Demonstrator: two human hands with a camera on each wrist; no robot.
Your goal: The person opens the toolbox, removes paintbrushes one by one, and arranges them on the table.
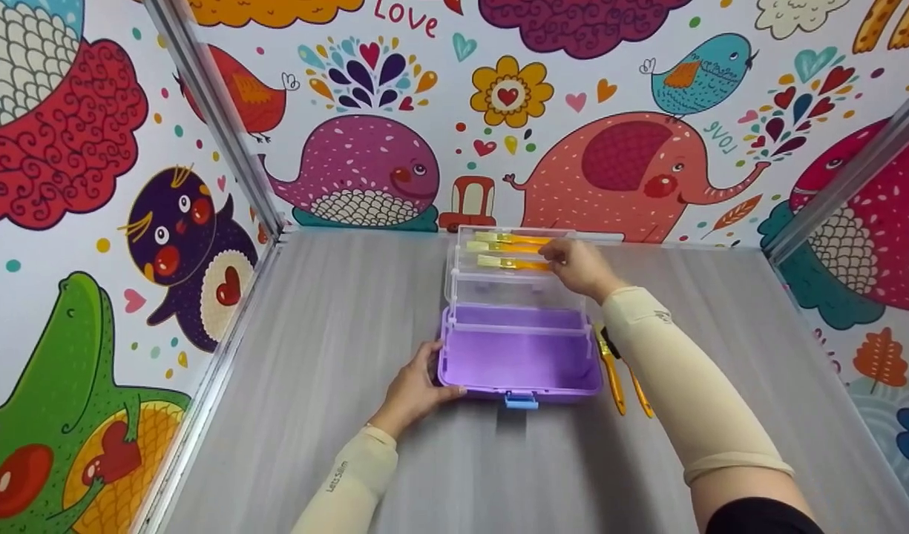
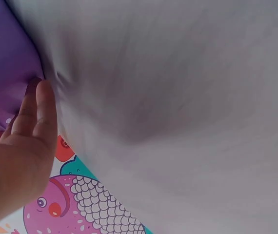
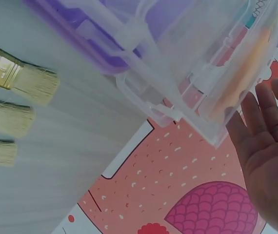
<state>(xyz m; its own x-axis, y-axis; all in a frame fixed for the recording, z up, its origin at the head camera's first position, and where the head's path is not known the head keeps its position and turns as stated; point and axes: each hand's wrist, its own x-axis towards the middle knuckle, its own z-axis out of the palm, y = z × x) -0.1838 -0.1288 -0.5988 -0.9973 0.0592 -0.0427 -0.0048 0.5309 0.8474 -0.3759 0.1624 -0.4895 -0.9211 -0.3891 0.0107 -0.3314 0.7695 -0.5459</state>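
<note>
1. The fingers (image 3: pixel 270 112) of the right hand (image 1: pixel 582 268) bend at the handle ends of the brushes (image 1: pixel 507 262); whether they pinch a handle, I cannot tell.
2. The brushes lie in the clear tray (image 3: pixel 216 139), upper middle of the head frame, bristles to the left. The step looks like settling one in place: best to lower its handle flat beside the others, not across them.
3. The tray stands raised behind the box (image 1: pixel 521 363) and probably gives under pressure, so a light touch suits it better than a push.
4. The left hand (image 1: pixel 415 387) clasps the box's front left corner, thumb at the front. A firm hold there should resist sliding or tipping.
5. The latch (image 1: pixel 521 401) hangs at the box's front, lower centre; the thumb does well to stay off it.
6. Loose brushes (image 1: pixel 612 378) lie on the table (image 1: pixel 313 334), right of centre, near the right sleeve (image 1: pixel 695 378). A high forearm avoids knocking them.
</note>
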